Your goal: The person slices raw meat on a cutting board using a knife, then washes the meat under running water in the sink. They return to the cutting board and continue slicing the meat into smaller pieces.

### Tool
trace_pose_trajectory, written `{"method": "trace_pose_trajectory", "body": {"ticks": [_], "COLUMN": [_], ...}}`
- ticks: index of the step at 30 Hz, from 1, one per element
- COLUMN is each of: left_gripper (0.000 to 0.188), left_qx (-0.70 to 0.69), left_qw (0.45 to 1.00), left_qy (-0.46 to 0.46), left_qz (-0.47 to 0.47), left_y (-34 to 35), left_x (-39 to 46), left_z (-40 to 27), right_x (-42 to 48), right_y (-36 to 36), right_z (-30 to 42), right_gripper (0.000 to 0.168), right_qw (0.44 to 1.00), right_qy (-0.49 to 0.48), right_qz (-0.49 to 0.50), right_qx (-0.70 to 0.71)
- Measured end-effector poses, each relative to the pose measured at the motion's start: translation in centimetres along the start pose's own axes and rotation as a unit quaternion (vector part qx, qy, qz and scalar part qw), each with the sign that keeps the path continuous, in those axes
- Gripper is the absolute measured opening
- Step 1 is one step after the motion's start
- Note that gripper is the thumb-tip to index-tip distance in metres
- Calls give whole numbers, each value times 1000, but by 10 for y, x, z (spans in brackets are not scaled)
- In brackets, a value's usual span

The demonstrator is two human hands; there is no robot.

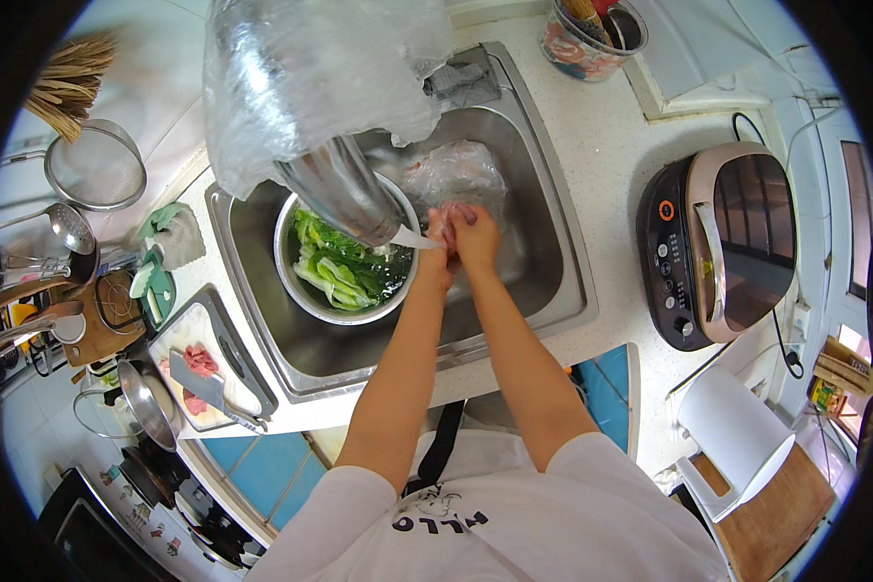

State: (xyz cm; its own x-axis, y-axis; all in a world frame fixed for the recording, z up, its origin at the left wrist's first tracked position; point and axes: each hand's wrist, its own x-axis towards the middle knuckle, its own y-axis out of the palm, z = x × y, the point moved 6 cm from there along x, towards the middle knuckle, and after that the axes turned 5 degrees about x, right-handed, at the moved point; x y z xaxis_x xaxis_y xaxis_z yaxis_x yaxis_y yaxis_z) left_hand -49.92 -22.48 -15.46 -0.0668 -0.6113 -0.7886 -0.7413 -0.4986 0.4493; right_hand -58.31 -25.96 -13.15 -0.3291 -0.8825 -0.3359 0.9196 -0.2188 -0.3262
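Observation:
Over the stainless steel sink [553,305], my left hand [438,236] and my right hand [479,236] are closed together around a piece of reddish raw meat [448,227]. Water runs from the faucet [349,193] onto my left hand and wrist. Just beyond my hands a clear plastic bag [457,171] lies in the sink, with something pinkish inside. To the left stands a round metal bowl [285,287] holding green leafy vegetables [335,273] in water. Part of the meat is hidden by my fingers.
A cutting board [222,327] with a knife [207,385] and raw meat pieces [200,360] lies left of the sink. Clear plastic [320,73] hangs over the faucet. A countertop cooking appliance [720,244] stands at right, a white pitcher [735,436] below it. Utensils and a strainer [96,166] hang left.

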Motion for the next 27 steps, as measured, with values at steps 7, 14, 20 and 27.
{"method": "trace_pose_trajectory", "body": {"ticks": [7,14,20,27], "left_gripper": [40,31,32,36], "left_qx": [-21,-53,-5,7], "left_qw": [991,997,990,991], "left_qy": [117,39,24,44], "left_qz": [-67,-41,-139,-127], "left_y": [4,-33,-22,-26], "left_x": [-2,15,-8,-11], "left_z": [-3,42,38,34], "right_x": [-3,-6,3,-7], "right_y": [10,12,9,8], "right_z": [2,16,-2,12], "right_gripper": [26,31,38,43], "right_qw": [996,992,997,996], "right_qy": [-68,-76,-4,1], "right_qz": [-19,34,77,79], "right_qx": [-57,-94,-29,-46]}}
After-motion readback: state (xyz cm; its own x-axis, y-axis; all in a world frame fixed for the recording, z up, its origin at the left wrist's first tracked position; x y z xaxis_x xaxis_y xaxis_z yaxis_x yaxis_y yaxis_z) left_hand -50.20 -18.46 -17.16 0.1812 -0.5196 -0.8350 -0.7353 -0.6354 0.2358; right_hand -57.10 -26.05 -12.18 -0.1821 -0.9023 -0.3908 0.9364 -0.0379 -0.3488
